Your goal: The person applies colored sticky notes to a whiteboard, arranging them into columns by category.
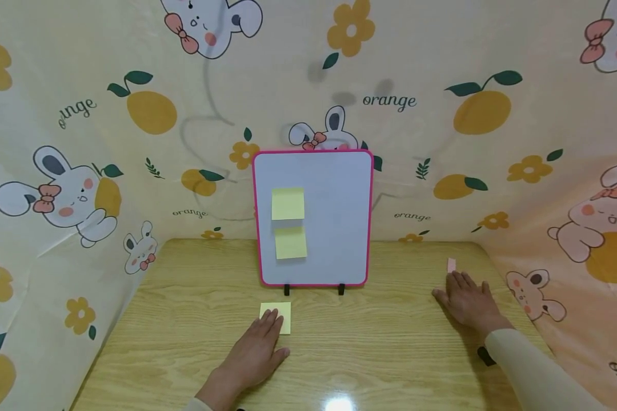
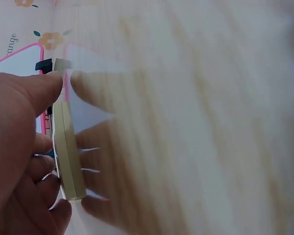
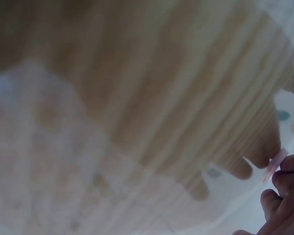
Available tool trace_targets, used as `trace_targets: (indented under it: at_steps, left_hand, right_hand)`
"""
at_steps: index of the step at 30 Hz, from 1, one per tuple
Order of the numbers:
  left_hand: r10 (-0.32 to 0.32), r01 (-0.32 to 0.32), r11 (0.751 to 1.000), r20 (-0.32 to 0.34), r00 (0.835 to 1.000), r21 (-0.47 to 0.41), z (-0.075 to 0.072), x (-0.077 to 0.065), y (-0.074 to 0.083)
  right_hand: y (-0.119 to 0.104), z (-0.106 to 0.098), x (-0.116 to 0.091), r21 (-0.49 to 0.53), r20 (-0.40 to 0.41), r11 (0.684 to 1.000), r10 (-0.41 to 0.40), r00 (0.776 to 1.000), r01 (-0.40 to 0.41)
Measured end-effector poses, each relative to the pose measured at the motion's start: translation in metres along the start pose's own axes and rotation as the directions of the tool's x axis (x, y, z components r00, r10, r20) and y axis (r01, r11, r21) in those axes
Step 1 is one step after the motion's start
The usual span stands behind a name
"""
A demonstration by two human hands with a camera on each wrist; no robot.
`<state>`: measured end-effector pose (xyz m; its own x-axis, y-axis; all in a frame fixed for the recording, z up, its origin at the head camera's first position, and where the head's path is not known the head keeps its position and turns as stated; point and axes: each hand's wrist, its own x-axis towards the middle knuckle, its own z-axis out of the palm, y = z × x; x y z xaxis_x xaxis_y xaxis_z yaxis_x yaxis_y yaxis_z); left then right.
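Observation:
On the wooden table a pad of pale yellow sticky notes (image 1: 285,325) lies in front of the whiteboard (image 1: 336,217). My left hand (image 1: 254,351) rests on this pad with its fingers extended and the thumb apart. Seen edge-on in the left wrist view, the yellow pad (image 2: 68,152) is thick. At the far right, my right hand (image 1: 468,299) touches the near end of a small pink sticky-note strip (image 1: 451,265); its fingers hide part of it. In the right wrist view the pink strip (image 3: 276,164) sits against the fingertips. Two yellow notes (image 1: 288,204) are stuck one above the other on the board's left half.
The pink-framed board stands upright on black feet (image 1: 341,289) at the table's back. A patterned cloth (image 1: 308,74) with rabbits and oranges surrounds the wooden table (image 1: 370,342) at the back and sides. A black object (image 1: 485,356) is partly visible beneath the right wrist.

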<state>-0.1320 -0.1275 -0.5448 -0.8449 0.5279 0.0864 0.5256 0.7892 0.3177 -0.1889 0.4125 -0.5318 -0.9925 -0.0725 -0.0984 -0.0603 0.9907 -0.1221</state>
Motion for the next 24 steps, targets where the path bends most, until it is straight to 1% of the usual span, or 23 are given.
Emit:
trace_targets:
  at_steps: [6, 11, 17, 20, 24]
  left_hand:
    - [-0.011, 0.011, 1.0, 0.025, 1.0, 0.021, 0.001, 0.001, 0.001]
    - [-0.005, 0.004, 1.0, 0.021, 1.0, 0.026, 0.0, 0.001, 0.003]
    - [-0.009, 0.008, 0.999, 0.034, 0.999, 0.033, 0.0, 0.002, 0.006]
    - [-0.001, 0.0, 0.999, 0.027, 1.0, 0.041, 0.0, 0.003, 0.007]
    - [0.012, -0.012, 0.999, 0.015, 1.0, 0.042, 0.002, 0.009, 0.01]
  right_hand:
    - [-0.006, 0.004, -0.007, 0.009, -0.007, 1.0, -0.03, 1.0, 0.03]
    - [-0.014, 0.008, -0.011, -0.001, -0.03, 0.998, -0.061, 0.998, 0.061]
    - [-0.026, 0.01, -0.018, -0.008, -0.05, 0.996, -0.088, 0.995, 0.088]
    - [-0.032, 0.011, -0.021, -0.012, -0.053, 0.995, -0.1, 0.994, 0.1]
    - [-0.04, 0.013, -0.025, -0.005, -0.052, 0.994, -0.111, 0.992, 0.111]
